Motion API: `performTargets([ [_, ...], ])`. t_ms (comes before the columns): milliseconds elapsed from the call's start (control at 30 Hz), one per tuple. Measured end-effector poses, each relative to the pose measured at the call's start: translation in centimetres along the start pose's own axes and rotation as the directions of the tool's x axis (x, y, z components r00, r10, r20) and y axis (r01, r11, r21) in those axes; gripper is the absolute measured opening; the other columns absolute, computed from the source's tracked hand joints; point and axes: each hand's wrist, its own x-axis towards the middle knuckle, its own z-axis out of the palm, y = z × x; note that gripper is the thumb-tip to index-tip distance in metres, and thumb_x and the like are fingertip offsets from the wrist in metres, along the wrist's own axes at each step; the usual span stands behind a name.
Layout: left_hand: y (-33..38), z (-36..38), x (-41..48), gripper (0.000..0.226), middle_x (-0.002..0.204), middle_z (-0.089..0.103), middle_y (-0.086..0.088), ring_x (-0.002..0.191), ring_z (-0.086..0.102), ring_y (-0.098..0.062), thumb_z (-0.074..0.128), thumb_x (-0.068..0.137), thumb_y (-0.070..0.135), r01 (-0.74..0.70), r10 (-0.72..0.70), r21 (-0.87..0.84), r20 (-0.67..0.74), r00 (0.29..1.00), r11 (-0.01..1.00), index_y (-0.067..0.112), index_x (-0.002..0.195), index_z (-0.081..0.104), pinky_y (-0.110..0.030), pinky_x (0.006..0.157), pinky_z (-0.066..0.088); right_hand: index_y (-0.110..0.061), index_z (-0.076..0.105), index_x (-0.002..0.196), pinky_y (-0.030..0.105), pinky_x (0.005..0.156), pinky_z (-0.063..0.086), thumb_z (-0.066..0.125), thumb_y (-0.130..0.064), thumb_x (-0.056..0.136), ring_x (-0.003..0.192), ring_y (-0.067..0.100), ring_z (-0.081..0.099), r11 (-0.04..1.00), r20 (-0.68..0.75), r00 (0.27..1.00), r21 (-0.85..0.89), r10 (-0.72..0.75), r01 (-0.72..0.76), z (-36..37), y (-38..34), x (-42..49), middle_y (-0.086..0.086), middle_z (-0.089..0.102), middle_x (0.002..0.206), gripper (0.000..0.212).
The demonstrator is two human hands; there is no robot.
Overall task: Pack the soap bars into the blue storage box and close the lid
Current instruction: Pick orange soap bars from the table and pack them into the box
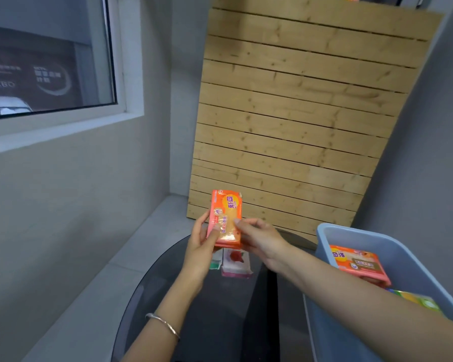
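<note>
Orange-wrapped soap bar (226, 217) is held upright above the dark glass counter (220, 317), gripped by both hands. Left hand (203, 246) supports the lower left edge, its thumb pressed on the front of the wrapper and its fingers (203, 219) curled behind the left side. Right hand (262, 240) pinches the right edge of the same bar, thumb tip on the front face, remaining fingers behind it. Both hands are closed on the bar.

Directly below the held bar, a pink-and-white soap packet (235, 265) lies flat on the counter, with a green-and-white packet (216, 262) touching its left side and partly hidden by the left hand.

Blue storage box (327, 322) stands at the right of the counter, open at the top. Inside it lies a second orange soap bar (357, 262), and beside that a green-and-yellow packet (419, 300); the right forearm crosses over the box and hides part of its contents. No lid shows in this view.

A silver bangle (164, 322) sits on the left wrist. Behind the counter a slatted wooden panel (298, 105) leans against the grey wall, and a window (50, 56) occupies the wall at the left.
</note>
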Motion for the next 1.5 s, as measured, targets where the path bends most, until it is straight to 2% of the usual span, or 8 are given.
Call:
performTargets([
  [167,2.5,4.0,-2.3,0.048,0.114,0.067,0.005,0.096,0.067,-0.012,0.060,0.086,0.026,0.033,-0.028,-0.057,0.098,0.995,0.998,0.036,0.130,0.043,-0.017,0.065,0.056,-0.005,0.055,0.118,0.034,0.086,0.052,0.062,-0.021,0.088,0.086,0.020,0.066,0.994,0.099,0.993,0.101,-0.060,0.050,-5.1,-3.2,-4.0,0.013,0.069,0.103,0.034],
  [333,3.2,9.1,-3.4,0.045,0.116,0.069,-0.001,0.098,0.069,-0.014,0.063,0.085,0.024,0.061,-0.056,-0.017,0.203,0.978,0.998,0.018,0.127,0.051,-0.018,0.072,0.056,-0.007,0.061,0.110,0.024,0.071,0.057,0.060,-0.022,0.089,0.081,0.016,0.068,0.992,0.069,0.993,0.091,-0.098,0.092,-10.8,-4.7,-7.1,0.008,0.070,0.094,0.026],
  [600,2.6,15.6,-3.8,0.044,0.130,0.060,0.005,0.117,0.056,-0.007,0.053,0.090,0.036,0.021,-0.047,0.090,0.301,0.953,0.996,0.024,0.132,0.048,-0.028,0.104,0.041,-0.015,0.066,0.103,0.021,0.062,0.057,0.067,-0.025,0.083,0.076,0.012,0.073,0.965,-0.021,0.973,-0.134,-0.231,0.226,-20.0,-6.1,-9.5,0.002,0.077,0.089,0.022],
  [767,0.5,16.3,-3.6,0.038,0.133,0.053,0.010,0.120,0.046,-0.003,0.047,0.092,0.037,0.019,-0.062,0.173,0.243,0.968,0.985,0.029,0.129,0.049,-0.022,0.098,0.033,-0.014,0.068,0.102,0.019,0.064,0.057,0.071,-0.016,0.080,0.083,0.014,0.072,0.900,0.013,0.963,-0.351,-0.270,0.257,-24.7,-5.8,-9.1,0.009,0.074,0.097,0.022],
  [933,-0.5,17.4,-3.8,0.049,0.131,0.056,0.014,0.121,0.049,-0.002,0.045,0.075,0.067,0.030,-0.088,0.202,0.283,0.955,0.979,0.044,0.118,0.052,-0.032,0.107,0.037,-0.018,0.071,0.102,0.027,0.078,0.059,0.078,-0.024,0.074,0.092,0.015,0.071,0.736,0.141,0.973,-0.637,-0.182,0.230,-26.3,-4.6,-8.2,0.003,0.075,0.099,0.029],
  [1067,-0.6,18.0,-4.0,0.043,0.120,0.056,0.018,0.103,0.051,0.006,0.041,0.089,0.052,0.037,-0.092,0.213,0.255,0.962,0.976,0.037,0.128,0.050,-0.016,0.079,0.042,-0.017,0.071,0.109,0.029,0.084,0.058,0.076,-0.033,0.075,0.098,0.014,0.069,0.542,0.249,0.960,-0.793,-0.126,0.277,-26.2,-3.9,-7.5,0.000,0.072,0.109,0.038],
  [1333,-1.0,17.8,-4.0,0.039,0.124,0.051,0.015,0.103,0.051,0.003,0.038,0.093,0.045,0.009,-0.084,0.269,0.267,0.960,0.963,0.039,0.131,0.045,-0.013,0.073,0.043,-0.014,0.071,0.107,0.018,0.069,0.057,0.071,-0.023,0.081,0.090,0.015,0.071,0.872,0.090,0.989,-0.468,-0.117,0.146,-25.9,-1.5,-6.8,0.009,0.075,0.106,0.027],
  [1500,-1.3,17.8,-3.4,0.061,0.133,0.051,0.007,0.119,0.054,-0.012,0.064,0.083,0.032,0.041,-0.142,0.279,0.351,0.926,0.959,0.040,0.136,0.034,-0.017,0.072,0.053,-0.021,0.072,0.103,0.027,0.079,0.059,0.072,-0.030,0.079,0.096,0.019,0.072,0.858,0.070,0.998,-0.513,0.005,0.031,-26.1,-1.3,-6.6,0.003,0.075,0.104,0.026],
])
